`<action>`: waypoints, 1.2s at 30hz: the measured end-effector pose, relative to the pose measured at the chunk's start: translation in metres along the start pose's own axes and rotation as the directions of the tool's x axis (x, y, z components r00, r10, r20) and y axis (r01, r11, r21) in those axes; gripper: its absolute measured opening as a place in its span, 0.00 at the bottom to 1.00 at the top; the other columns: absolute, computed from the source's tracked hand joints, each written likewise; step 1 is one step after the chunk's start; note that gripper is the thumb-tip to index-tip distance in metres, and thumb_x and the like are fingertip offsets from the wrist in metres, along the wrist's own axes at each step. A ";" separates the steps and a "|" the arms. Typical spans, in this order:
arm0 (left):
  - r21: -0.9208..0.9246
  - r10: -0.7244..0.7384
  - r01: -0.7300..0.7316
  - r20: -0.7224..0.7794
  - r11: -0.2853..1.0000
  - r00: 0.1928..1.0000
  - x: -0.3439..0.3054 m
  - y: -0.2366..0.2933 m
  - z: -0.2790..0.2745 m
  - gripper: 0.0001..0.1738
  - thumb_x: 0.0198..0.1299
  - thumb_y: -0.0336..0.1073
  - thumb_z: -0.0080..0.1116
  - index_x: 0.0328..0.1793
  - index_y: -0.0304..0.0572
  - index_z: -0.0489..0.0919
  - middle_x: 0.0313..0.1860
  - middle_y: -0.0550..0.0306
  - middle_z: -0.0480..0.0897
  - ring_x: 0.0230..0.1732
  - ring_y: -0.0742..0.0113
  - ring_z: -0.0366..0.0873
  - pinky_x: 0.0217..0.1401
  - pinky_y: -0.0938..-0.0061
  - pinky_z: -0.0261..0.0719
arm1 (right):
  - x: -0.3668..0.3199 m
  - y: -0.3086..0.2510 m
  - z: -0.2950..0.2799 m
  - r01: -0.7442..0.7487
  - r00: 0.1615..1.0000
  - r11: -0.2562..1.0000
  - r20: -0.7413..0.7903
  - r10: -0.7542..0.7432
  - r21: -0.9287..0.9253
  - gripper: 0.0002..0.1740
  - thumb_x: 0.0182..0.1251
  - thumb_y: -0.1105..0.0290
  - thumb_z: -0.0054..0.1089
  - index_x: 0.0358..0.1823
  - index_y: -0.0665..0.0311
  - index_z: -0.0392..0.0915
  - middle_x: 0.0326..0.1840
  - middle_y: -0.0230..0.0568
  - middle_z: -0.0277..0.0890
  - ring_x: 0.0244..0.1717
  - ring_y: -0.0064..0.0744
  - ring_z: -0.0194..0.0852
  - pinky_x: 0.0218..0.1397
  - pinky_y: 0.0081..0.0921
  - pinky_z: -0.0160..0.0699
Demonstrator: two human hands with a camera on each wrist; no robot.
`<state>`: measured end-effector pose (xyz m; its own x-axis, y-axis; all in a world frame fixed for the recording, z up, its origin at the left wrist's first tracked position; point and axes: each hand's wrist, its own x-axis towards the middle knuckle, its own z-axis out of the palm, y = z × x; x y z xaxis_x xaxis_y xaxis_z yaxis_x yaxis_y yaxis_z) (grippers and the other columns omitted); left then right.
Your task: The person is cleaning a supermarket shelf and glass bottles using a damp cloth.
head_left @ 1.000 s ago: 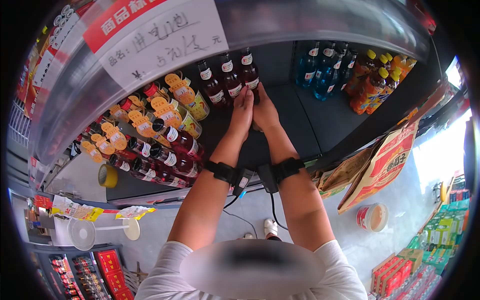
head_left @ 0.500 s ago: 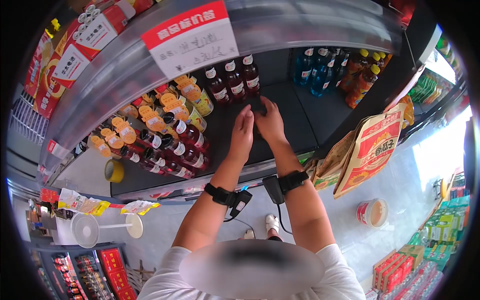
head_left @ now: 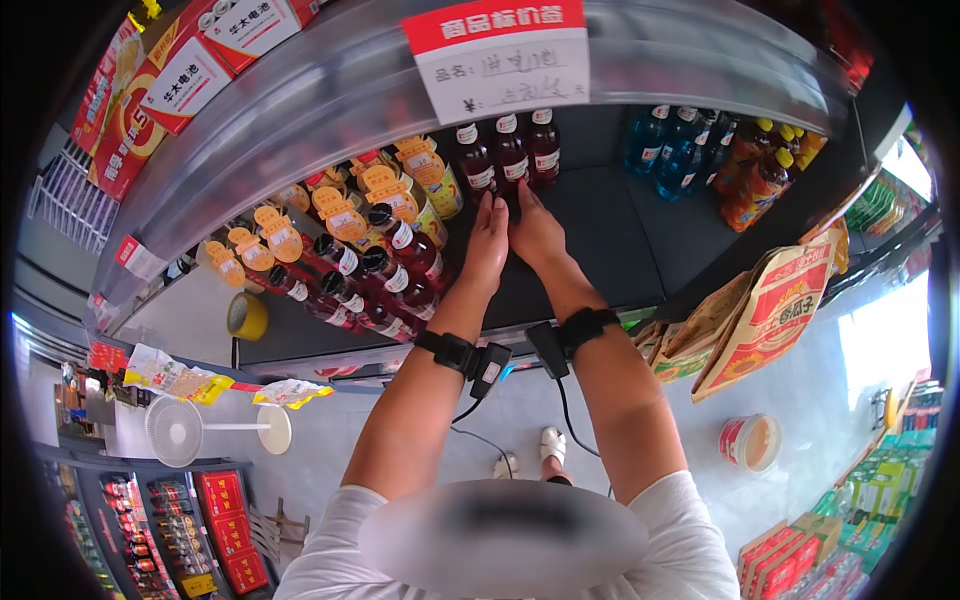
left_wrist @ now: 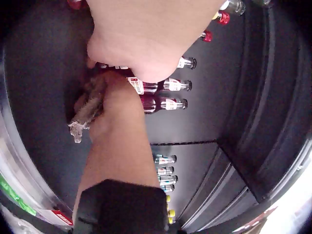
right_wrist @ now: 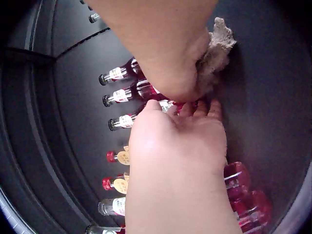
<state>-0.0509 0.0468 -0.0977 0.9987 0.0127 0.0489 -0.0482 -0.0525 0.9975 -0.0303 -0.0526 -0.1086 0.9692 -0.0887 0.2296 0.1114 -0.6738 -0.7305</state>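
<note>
Three dark red glass bottles (head_left: 511,150) with white labels stand in a row on the dark shelf (head_left: 600,230). My left hand (head_left: 487,245) reaches to the foot of this row. Its fingers (right_wrist: 201,109) look mostly straight in the right wrist view, with the tips near the red glass. Beside it, my right hand (head_left: 538,235) grips a crumpled grey rag (left_wrist: 90,108), whose loose end hangs out below the palm. The rag (right_wrist: 219,46) also shows in the right wrist view. The right fingertips are partly hidden behind the hands.
Left of the hands stand more red bottles (head_left: 400,285) and bottles with round orange tags (head_left: 340,212). Blue bottles (head_left: 683,165) and orange drinks (head_left: 757,190) stand to the right. A price card (head_left: 500,60) hangs from the upper shelf edge. Snack bags (head_left: 775,320) hang at the right.
Both hands drew back from the three red bottles, then moved forward to them again. The head view has shifted, so the price card now sits farther right.
</note>
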 end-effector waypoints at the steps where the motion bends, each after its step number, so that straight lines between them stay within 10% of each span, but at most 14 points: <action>1: 0.002 -0.008 0.008 0.000 1.000 1.000 0.003 -0.001 -0.001 0.42 0.71 0.60 0.42 0.78 0.34 0.53 0.77 0.43 0.59 0.77 0.56 0.56 0.75 0.71 0.53 | 0.002 0.001 0.003 0.002 1.000 1.000 0.000 -0.002 -0.010 0.38 0.66 0.55 0.53 0.74 0.62 0.56 0.71 0.50 0.64 0.66 0.49 0.68 0.63 0.40 0.72; 24: -0.094 -0.015 0.010 -0.049 0.996 0.999 -0.006 0.002 -0.005 0.39 0.72 0.58 0.43 0.76 0.33 0.58 0.75 0.43 0.61 0.76 0.57 0.58 0.75 0.70 0.54 | -0.007 -0.004 -0.005 -0.011 1.000 0.999 -0.015 0.012 0.044 0.41 0.54 0.64 0.62 0.72 0.60 0.60 0.69 0.49 0.66 0.62 0.51 0.71 0.60 0.40 0.74; 31: -0.307 -0.060 0.038 -0.062 0.951 0.996 -0.064 0.029 -0.017 0.34 0.73 0.55 0.43 0.74 0.37 0.62 0.71 0.49 0.68 0.70 0.63 0.64 0.70 0.71 0.61 | -0.038 -0.029 -0.029 0.161 0.985 0.956 -0.103 -0.139 0.247 0.25 0.52 0.73 0.59 0.56 0.60 0.77 0.53 0.46 0.75 0.52 0.46 0.76 0.53 0.36 0.76; 36: -0.357 -0.118 0.121 0.031 0.926 0.993 -0.115 0.037 -0.039 0.31 0.73 0.52 0.44 0.72 0.37 0.64 0.66 0.52 0.71 0.65 0.67 0.70 0.67 0.69 0.68 | -0.066 -0.081 -0.052 0.021 0.984 0.800 0.127 -0.121 0.600 0.21 0.55 0.69 0.64 0.53 0.62 0.79 0.45 0.41 0.77 0.42 0.37 0.78 0.46 0.29 0.77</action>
<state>-0.1683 0.0827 -0.0648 0.9974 -0.0125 -0.0703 0.0707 0.3090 0.9484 -0.1145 -0.0305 -0.0315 0.9686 0.0874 0.2326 0.2409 -0.1009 -0.9653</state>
